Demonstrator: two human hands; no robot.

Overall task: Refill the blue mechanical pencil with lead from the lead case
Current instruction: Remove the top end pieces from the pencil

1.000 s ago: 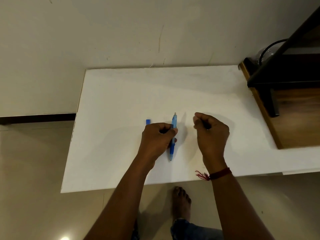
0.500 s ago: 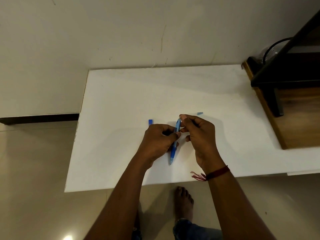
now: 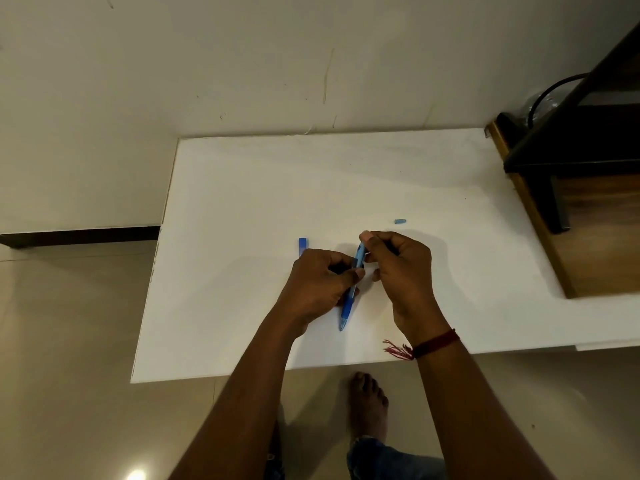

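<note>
Pinching the top end of the blue mechanical pencil, the right hand has come in from the side, where a second ago it was well apart; the small blue cap now lies on the white table beyond its knuckles. That suggests the barrel is open, ready for lead. The left hand clamps the pencil mid-barrel, tip pointing toward the person. The blue lead case lies just beyond the left fingers.
</note>
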